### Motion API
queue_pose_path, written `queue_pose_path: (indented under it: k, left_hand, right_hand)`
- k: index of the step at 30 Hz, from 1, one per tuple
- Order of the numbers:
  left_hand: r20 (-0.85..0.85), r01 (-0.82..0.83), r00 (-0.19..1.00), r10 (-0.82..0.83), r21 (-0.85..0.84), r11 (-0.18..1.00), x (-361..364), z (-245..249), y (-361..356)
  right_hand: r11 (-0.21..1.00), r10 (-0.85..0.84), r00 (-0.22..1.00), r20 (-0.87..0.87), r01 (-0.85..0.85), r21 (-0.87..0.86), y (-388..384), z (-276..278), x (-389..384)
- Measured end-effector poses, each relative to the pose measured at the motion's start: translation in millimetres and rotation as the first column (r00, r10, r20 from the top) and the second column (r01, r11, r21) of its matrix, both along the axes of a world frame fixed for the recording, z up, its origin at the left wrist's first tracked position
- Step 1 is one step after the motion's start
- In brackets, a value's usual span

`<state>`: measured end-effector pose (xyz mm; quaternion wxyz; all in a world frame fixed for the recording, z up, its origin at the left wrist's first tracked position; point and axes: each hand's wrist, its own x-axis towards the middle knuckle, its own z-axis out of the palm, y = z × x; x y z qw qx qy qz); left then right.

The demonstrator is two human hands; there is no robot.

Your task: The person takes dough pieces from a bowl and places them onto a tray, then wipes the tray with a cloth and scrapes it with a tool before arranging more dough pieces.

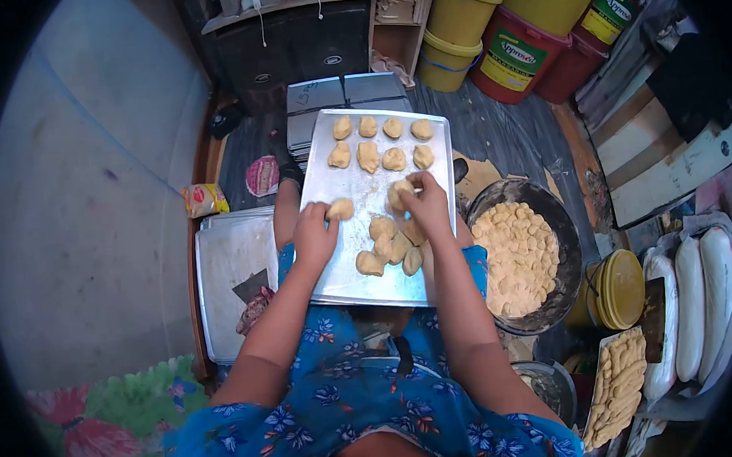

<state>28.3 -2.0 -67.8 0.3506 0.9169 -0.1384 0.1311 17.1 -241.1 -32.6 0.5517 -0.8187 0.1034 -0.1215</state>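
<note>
A metal baking tray [347, 266] rests in front of me at lap height, with two rows of dough pieces [368, 153] across its far end. My left hand [315, 231] is at the tray's left side, thumb and fingers closed on a small dough lump [341, 209]. Farther right, my right hand [427, 203] grips another dough lump [399, 196] between thumb and fingers, just above or on the tray. Nearer to me lies a loose cluster of dough pieces [383, 242], partly under my right hand.
A large dark basin [570, 256] full of dough lumps stands to the right. Stacked trays [221, 276] lie on the left, others [313, 96] beyond. Margarine buckets [512, 55] fill the back right. A dough-covered board [616, 385] and a yellow bucket [622, 287] sit lower right.
</note>
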Motion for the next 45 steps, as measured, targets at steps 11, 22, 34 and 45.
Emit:
queue_pose_path:
  k: [11, 22, 34, 45]
  left_hand:
    - [-0.004, 0.114, 0.993, -0.115, -0.133, 0.985, 21.3, 2.9, -16.2]
    - [0.104, -0.129, 0.986, 0.134, -0.051, 0.990, 47.8, -6.4, -37.5]
    - [0.299, 0.165, 0.925, -0.234, 0.239, 0.957, 12.5, 17.6, -72.4]
    - [0.225, 0.222, 0.909, -0.351, 0.451, 0.864, 32.0, 6.3, -113.2]
  right_hand:
    - [0.927, 0.093, 0.994, 0.060, -0.065, -0.370, 38.9, -2.5, 22.4]
    - [0.981, 0.051, 0.993, -0.111, -0.070, -0.179, -2.6, -21.2, 2.7]
    - [0.896, 0.138, 0.919, -0.370, -0.275, -0.349, -23.3, 23.6, -48.1]
    - [0.863, -0.104, 0.985, 0.137, 0.157, -0.480, -28.1, -31.5, -1.0]
